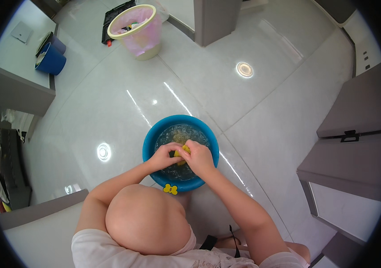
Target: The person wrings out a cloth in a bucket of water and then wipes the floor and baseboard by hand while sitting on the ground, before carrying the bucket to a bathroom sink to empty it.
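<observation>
A round blue plastic basin (181,119) stands on the floor before me, with sudsy water (167,134) in it. Over the water my left hand (165,155) and my right hand (199,155) meet at the fingers, both gripping a yellow cloth or sponge (178,153). My fingers hide much of it, so which of the two it is I cannot tell. A yellowish patch (181,136) shows in the water beyond my hands. On the basin's near rim sits a yellow butterfly-shaped piece (170,189).
Glossy pale floor tiles (264,110) surround the basin. A pink-lined waste bin (140,37) stands ahead beside an open black case (110,20). A blue bin (51,60) is at far left. Grey cabinets (347,157) line the right. My bent knee (147,217) is close to the basin.
</observation>
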The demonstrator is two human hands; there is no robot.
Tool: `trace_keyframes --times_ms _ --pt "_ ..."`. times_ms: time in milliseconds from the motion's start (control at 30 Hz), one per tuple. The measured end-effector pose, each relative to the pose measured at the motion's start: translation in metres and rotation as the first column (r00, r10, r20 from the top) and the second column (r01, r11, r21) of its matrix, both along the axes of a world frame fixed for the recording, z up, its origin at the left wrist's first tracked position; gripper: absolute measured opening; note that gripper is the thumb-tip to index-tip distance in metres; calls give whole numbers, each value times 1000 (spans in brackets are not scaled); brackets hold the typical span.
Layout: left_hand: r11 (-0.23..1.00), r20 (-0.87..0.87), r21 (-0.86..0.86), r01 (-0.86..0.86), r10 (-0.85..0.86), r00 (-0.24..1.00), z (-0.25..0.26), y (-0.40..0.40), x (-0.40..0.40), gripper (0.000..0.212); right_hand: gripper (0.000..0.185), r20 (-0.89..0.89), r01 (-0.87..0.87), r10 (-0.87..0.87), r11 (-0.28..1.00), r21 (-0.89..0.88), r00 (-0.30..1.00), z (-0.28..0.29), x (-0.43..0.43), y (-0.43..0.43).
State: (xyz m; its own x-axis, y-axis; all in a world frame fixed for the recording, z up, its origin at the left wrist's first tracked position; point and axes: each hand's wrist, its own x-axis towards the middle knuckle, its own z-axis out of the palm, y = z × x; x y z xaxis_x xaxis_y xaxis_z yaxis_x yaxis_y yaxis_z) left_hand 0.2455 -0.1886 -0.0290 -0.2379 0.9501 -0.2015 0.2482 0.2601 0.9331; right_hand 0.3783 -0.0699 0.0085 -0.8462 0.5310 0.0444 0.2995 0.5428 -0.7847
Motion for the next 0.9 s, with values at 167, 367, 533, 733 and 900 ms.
trace_keyframes --times_ms 167,367,533,733,900 --pt "971 -82 211 115 -99 992 31 -8 -25 35 34 -118 21 -81 895 -445 990 39 -11 -3" --pt "949 -102 309 60 -30 994 55 -14 -58 28 22 -226 21 -241 727 -686 944 88 10 20" --pt "996 -157 -41 -80 73 985 63 -21 -41 23 18 3 20 -21 931 -365 1000 76 1 33" --pt "955 -538 -295 28 -190 821 21 -2 -17 29 45 593 -161 -7 960 230 805 0 -16 -4" --pt "850 -594 -499 171 -479 646 -19 12 6 31 43 561 -63 -94 965 254 823 -64 -21 -26"
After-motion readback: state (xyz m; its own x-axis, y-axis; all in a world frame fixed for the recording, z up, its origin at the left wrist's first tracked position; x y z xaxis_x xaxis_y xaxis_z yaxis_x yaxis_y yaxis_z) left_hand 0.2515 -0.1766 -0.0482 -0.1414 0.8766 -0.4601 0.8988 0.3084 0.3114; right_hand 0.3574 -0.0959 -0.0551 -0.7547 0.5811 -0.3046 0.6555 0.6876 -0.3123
